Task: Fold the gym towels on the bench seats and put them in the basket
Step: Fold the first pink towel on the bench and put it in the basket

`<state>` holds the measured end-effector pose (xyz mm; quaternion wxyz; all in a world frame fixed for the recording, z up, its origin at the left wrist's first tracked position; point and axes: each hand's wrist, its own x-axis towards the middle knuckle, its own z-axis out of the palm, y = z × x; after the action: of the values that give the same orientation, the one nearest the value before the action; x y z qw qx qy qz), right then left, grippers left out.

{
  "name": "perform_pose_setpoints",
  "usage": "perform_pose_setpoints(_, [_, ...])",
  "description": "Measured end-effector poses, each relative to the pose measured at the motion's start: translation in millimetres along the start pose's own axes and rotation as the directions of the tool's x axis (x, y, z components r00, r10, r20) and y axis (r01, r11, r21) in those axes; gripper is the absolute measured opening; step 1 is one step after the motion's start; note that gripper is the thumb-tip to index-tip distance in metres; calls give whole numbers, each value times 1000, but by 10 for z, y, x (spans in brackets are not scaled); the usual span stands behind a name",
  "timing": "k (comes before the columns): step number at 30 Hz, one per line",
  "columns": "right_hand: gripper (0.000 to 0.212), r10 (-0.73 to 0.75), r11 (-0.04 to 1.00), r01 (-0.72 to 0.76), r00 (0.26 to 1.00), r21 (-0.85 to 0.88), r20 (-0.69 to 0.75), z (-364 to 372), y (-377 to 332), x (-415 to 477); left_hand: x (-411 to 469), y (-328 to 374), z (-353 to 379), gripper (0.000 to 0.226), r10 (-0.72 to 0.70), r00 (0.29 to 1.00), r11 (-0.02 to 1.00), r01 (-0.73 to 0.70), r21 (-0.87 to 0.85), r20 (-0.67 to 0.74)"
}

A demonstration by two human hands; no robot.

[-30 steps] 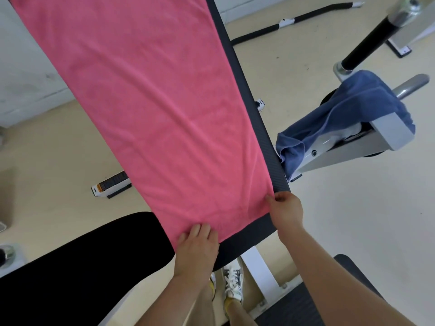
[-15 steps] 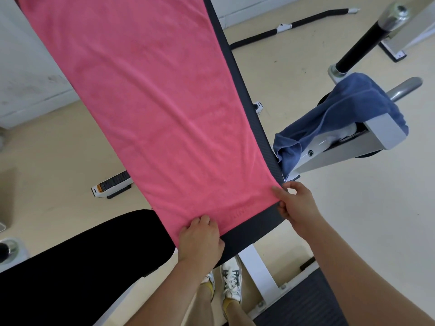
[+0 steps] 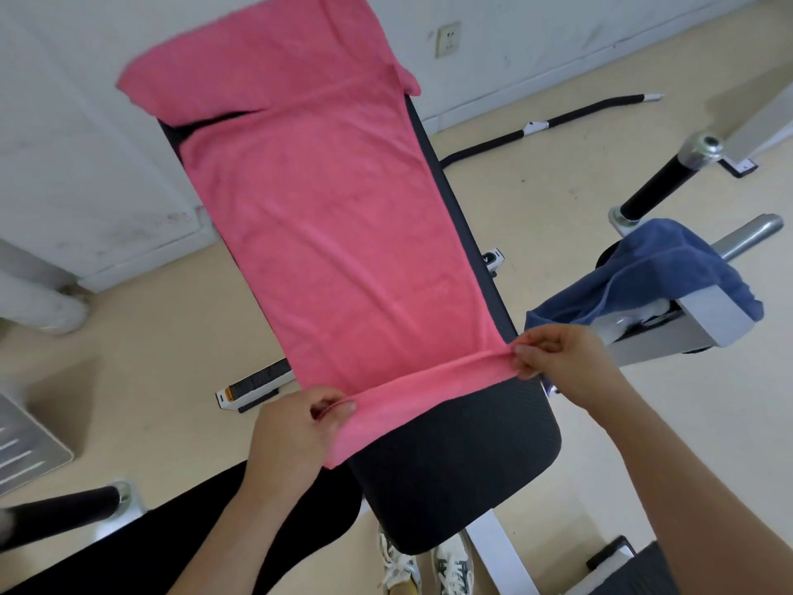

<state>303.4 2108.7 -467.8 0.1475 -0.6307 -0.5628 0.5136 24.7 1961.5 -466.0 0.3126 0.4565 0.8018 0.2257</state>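
While one pink towel (image 3: 326,234) lies lengthwise along the black padded tabletop (image 3: 455,465), two hands hold its near end. The left hand (image 3: 296,431) pinches the left side of that end between thumb and curled fingers (image 3: 339,407). The right hand (image 3: 562,362) pinches the right corner the same way, its fingers (image 3: 525,350) closed on the cloth. Between the two grips the near end is raised in a low ridge across the pad, and a short flap falls toward the person, its left corner hanging just past the tabletop's left edge.

Along the right side a narrow black strip of pad shows beside the towel's edge; on the left the cloth covers the edge. The near end of the tabletop is bare. At the far end the towel is bunched and doubled over, with a dark gap of pad showing under the fold.

A second towel, the blue towel (image 3: 669,268), is draped in a heap over a grey machine frame (image 3: 708,319) to the right, apart from the bench. Bare floor (image 3: 558,199) lies between the two and runs on to the wall, crossed by one black bar (image 3: 592,111). Two shoes (image 3: 429,569) stand just under the pad's near end.
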Motion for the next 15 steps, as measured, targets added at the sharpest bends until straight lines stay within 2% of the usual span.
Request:
perform_pose_setpoints(2, [14, -82, 994, 76, 992, -72, -91, 26, -218, 105, 130, 39, -179, 6, 7, 999, 999, -8, -38, -37])
perform_pose_setpoints(7, [12, -231, 967, 195, 943, -163, -240, 92, -771, 415, 482, 134, -565, 14, 13, 990, 989, -34, -144, -141])
perform_pose_setpoints(8, [11, -237, 967, 201, 935, -156, -264, 111, -877, 484, 550, 166, -636, 16, 4, 985, 983, -35, -179, -170])
perform_pose_setpoints(12, [14, -179, 975, 210, 937, 74, -299, 189, -1266, 791, 912, 242, -913, 28, 2, 970, 970, -62, -237, -245])
perform_pose_setpoints(15, [15, -251, 963, 270, 894, -2, -371, 261, -1565, 1049, 1245, 265, -1106, 27, 20, 968, 982, -67, -179, -251])
